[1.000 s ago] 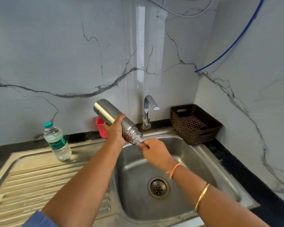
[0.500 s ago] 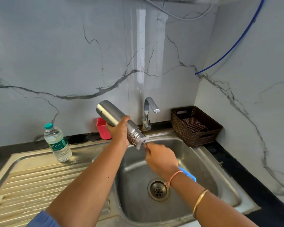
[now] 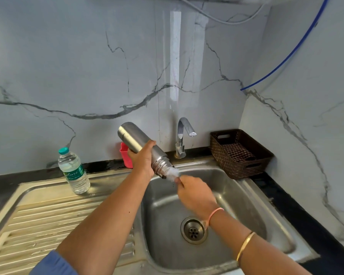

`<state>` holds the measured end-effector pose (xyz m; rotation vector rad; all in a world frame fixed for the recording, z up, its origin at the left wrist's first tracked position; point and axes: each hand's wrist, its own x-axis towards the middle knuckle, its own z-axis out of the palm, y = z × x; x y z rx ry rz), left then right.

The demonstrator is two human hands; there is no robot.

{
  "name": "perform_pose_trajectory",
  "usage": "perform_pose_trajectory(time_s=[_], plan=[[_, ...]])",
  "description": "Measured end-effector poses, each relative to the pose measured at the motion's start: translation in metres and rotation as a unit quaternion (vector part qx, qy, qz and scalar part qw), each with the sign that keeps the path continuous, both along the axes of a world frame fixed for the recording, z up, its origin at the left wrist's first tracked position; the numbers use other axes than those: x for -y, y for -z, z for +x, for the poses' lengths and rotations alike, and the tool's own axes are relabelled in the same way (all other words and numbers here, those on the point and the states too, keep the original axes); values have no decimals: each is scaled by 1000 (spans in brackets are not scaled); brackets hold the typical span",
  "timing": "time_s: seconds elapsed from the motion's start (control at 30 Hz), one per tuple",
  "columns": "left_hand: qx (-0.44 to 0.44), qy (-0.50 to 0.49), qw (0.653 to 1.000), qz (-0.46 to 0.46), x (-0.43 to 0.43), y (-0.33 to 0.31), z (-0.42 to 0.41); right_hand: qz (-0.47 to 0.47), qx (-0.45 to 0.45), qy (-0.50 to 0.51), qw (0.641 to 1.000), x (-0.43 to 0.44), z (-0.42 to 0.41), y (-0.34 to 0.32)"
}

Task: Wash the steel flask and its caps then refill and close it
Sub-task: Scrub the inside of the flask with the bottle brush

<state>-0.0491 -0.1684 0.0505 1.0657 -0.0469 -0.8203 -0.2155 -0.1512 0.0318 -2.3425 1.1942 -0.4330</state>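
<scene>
My left hand (image 3: 142, 161) grips the steel flask (image 3: 135, 141) around its middle and holds it tilted over the sink (image 3: 236, 205), its open threaded mouth pointing down and to the right. White brush bristles (image 3: 172, 173) show at that mouth. My right hand (image 3: 197, 195) is curled round the brush handle just below the mouth; the handle itself is hidden in my fist. No cap is in view.
The tap (image 3: 182, 135) stands behind the basin, no water running. A brown basket (image 3: 240, 153) with a checked cloth sits at the right, a plastic water bottle (image 3: 74, 171) on the ribbed drainboard (image 3: 48, 215), and a red holder (image 3: 125, 155) behind the flask.
My right hand has drawn back from the flask mouth, so the white bristles now show there. The flask has stayed tilted in my left hand, shifting only slightly.
</scene>
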Motion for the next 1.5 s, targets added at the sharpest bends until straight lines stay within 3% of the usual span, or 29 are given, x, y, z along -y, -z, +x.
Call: perform_pose_trajectory(time_s=[0.03,0.1,0.13,0.17,0.2,0.23,0.27,0.3,0.33,0.37,0.43,0.47,0.53,0.57,0.63,0.67,0.7,0.73,0.8,0.83,0.87,0.93,1.07,1.17,1.23,1.3,1.37,1.43,1.5], plan=[[-12,13,1000,-9,-2,2,5,168,73,9,983,1,0,-4],[-40,20,998,-36,-4,3,13,418,190,26,888,2,-3,-12],[-46,9,998,-44,-4,2,14,472,220,35,853,2,-4,-14],[-45,-7,998,-41,-2,2,15,484,226,41,844,2,-4,-13],[-35,-22,999,-32,1,4,15,435,197,40,878,-1,-4,-12],[-27,-38,999,-26,3,4,15,320,126,39,938,-3,-2,-12],[-22,-51,998,-20,3,2,13,147,16,30,989,-6,0,-10],[-21,-62,998,-16,4,1,13,-34,-100,15,994,-9,0,-9],[-20,-68,997,-13,5,0,13,-154,-173,-1,973,-14,1,-8],[-19,-72,997,-9,6,-1,14,-217,-209,-16,953,-17,1,-4],[-14,-63,998,1,6,0,14,-210,-189,-27,959,-18,2,0],[-10,-54,998,6,5,1,15,-157,-128,-22,979,-16,2,-2],[-14,-27,1000,2,2,4,20,44,25,-19,999,-7,2,-7],[-23,-10,1000,-13,0,6,24,164,79,-13,983,-4,1,-10],[-38,15,998,-50,-2,10,32,378,171,-2,910,-4,-5,-15],[-38,17,997,-59,-2,11,34,445,204,9,872,-3,-7,-17],[-37,11,997,-60,-1,11,35,467,212,13,858,-3,-8,-17],[-34,-2,998,-56,0,11,34,428,188,14,884,-5,-7,-14],[-19,-23,999,-42,2,12,30,160,15,7,987,-10,-3,-9],[-15,-29,999,-37,2,12,28,-17,-86,-1,996,-14,0,-7],[-16,-33,999,-35,3,13,27,-150,-146,-1,978,-19,2,-4],[-18,-30,999,-35,4,13,28,-245,-159,1,957,-23,4,-1],[-32,-12,999,-41,4,15,36,-81,-84,-33,993,-20,1,-3],[-63,-10,996,-66,0,22,45,91,19,-36,995,-13,-5,-8],[-71,2,994,-83,-3,24,47,292,115,-24,949,-11,-12,-9],[-62,0,994,-89,-3,24,46,399,171,-2,901,-12,-16,-9],[-49,-20,995,-81,0,22,44,330,124,12,936,-16,-13,-8],[-47,-41,995,-81,3,21,41,112,7,22,993,-21,-7,-9],[-55,-63,993,-83,5,19,38,-48,-49,51,996,-24,-4,-9]])
